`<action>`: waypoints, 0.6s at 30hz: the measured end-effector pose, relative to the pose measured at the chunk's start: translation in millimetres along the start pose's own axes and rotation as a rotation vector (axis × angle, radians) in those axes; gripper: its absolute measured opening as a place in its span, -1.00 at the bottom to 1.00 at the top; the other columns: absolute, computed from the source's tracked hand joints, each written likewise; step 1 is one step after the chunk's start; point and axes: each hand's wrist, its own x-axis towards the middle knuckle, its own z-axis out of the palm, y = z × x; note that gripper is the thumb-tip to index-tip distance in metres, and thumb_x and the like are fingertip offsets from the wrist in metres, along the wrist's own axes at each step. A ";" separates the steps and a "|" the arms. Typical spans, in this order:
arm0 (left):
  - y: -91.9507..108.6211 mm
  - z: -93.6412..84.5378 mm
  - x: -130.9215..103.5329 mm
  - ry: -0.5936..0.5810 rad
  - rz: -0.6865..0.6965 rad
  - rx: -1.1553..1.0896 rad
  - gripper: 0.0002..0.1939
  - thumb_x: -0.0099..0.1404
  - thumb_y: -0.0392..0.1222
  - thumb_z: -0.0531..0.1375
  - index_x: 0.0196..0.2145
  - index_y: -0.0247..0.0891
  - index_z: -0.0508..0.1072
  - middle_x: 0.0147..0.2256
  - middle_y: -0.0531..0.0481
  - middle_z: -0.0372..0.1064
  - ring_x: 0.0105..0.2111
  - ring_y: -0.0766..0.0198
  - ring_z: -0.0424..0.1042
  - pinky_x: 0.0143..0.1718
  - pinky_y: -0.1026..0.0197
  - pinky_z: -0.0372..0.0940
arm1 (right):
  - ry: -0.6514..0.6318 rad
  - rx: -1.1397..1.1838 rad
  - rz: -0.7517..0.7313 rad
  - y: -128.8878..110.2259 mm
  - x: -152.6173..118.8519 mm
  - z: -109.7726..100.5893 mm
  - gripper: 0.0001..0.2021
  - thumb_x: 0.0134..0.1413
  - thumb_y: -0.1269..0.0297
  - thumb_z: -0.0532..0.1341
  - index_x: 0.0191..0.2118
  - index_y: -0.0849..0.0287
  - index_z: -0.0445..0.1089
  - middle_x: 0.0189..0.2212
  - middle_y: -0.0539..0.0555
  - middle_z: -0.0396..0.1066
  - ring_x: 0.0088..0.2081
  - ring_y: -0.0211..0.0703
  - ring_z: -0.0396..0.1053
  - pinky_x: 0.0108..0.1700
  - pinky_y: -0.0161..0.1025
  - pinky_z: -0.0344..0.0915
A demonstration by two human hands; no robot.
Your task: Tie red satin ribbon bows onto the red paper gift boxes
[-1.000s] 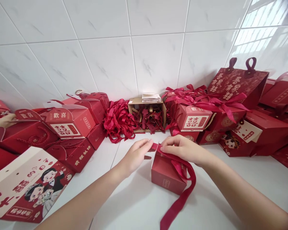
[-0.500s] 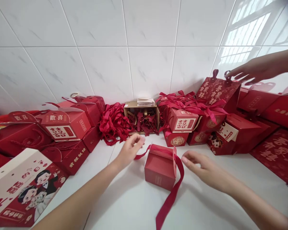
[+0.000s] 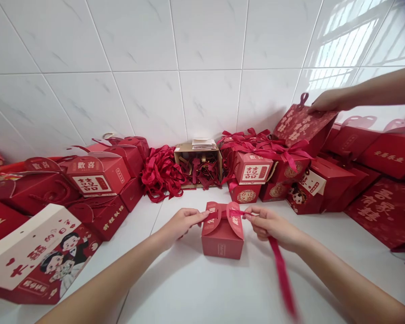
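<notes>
A small red gift box (image 3: 222, 243) stands on the white table in front of me, its rounded top flaps folded up. A dark red ribbon (image 3: 281, 270) runs across its top between the flaps. To the left of the box, my left hand (image 3: 185, 221) is closed on the ribbon's left end beside the flap. My right hand (image 3: 268, 224) pinches the ribbon on the right side, close to the box. From that hand the long tail hangs down, blurred by motion.
Red gift boxes (image 3: 96, 175) are stacked at the left, with more (image 3: 249, 173) at the right. A ribbon heap (image 3: 162, 173) lies beside an open carton (image 3: 198, 148) against the tiled wall. Another person's hand (image 3: 329, 100) grips a red box (image 3: 303, 123) at right.
Both my hands have closed on the ribbon and drawn it tighter across the box, whose flaps now stand upright. The other person's hand has taken hold of the red box, which tilts.
</notes>
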 end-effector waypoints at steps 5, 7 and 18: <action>-3.9 -16.7 -3.9 -0.030 -0.041 0.001 -0.46 0.04 0.22 0.26 -0.65 -0.25 0.12 -0.61 0.17 -0.04 -0.62 0.43 -0.13 -0.57 0.27 -0.27 | 0.004 -0.047 0.048 -5.0 -8.4 -30.8 -0.57 -0.01 -0.11 0.26 -0.38 0.23 0.32 -0.66 -0.19 -0.15 -0.61 -0.43 -0.27 -0.55 -0.33 -0.33; -5.0 -19.1 -6.0 -0.048 -0.044 -0.011 -0.47 0.05 0.20 0.26 -0.65 -0.25 0.11 -0.62 0.18 -0.04 -0.63 0.44 -0.15 -0.57 0.26 -0.27 | 0.024 -0.059 0.069 -4.8 -11.5 -37.8 -0.58 0.00 -0.11 0.26 -0.41 0.23 0.31 -0.66 -0.19 -0.18 -0.61 -0.42 -0.28 -0.56 -0.32 -0.32; 9.3 -37.1 -20.9 -0.131 -0.040 0.047 -0.52 0.11 0.22 0.21 -0.63 -0.25 0.25 -0.67 0.18 -0.07 -0.67 0.42 -0.12 -0.63 0.27 -0.21 | 0.106 -0.176 -0.026 -16.8 -27.3 -46.2 -0.66 0.01 0.04 0.29 -0.52 0.21 0.27 -0.53 -0.04 0.11 -0.46 -0.31 0.06 -0.41 -0.33 0.04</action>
